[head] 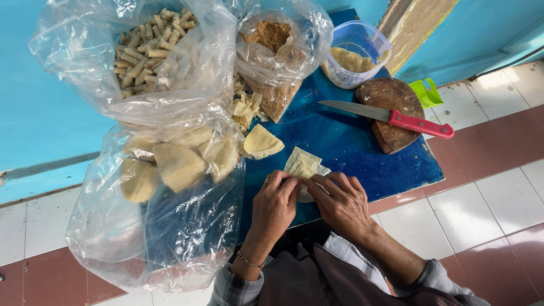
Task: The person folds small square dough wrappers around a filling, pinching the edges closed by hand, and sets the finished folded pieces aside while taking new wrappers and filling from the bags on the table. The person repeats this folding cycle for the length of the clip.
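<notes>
We see a blue board [345, 141] on the tiled floor, with a big clear bag of folded wrappers [170, 187] at its left edge. A red-handled knife [391, 117] rests on a round wooden block [391, 96]. Our left hand [276, 205] and right hand [340, 204] pinch a pale pastry sheet [303, 164] at the board's near edge, fingers curled on it.
</notes>
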Action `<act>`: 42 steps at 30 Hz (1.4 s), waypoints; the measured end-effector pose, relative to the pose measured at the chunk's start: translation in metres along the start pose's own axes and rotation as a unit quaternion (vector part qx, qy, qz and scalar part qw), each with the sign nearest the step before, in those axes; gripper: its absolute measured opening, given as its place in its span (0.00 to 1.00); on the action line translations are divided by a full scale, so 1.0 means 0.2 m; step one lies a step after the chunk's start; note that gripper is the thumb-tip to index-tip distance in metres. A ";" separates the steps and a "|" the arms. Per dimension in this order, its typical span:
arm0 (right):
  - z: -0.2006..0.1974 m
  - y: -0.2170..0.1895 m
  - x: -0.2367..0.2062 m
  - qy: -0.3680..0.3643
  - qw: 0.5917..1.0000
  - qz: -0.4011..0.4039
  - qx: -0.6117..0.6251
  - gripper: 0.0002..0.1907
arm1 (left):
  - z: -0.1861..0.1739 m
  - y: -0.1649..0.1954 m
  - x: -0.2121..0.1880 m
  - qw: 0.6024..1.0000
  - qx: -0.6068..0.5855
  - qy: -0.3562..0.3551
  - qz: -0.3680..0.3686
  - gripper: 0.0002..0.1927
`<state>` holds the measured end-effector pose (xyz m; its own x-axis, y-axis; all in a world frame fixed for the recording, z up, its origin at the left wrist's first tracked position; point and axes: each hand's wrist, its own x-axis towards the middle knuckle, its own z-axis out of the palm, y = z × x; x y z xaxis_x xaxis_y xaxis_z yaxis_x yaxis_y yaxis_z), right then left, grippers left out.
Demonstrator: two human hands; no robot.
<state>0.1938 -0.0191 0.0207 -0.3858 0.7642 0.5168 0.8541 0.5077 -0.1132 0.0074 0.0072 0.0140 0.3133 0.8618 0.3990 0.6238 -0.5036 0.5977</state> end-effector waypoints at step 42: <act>0.01 -0.16 1.69 0.333 0.899 -0.281 -0.030 0.16 | -0.05 0.00 -0.05 0.984 -0.149 0.057 -0.077 0.05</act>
<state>0.0362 0.2238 0.1962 -0.4851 -0.0258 0.8741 0.6141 0.7015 0.3616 -0.0041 -0.0021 0.0166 0.1378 0.9254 0.3531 0.4152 -0.3776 0.8277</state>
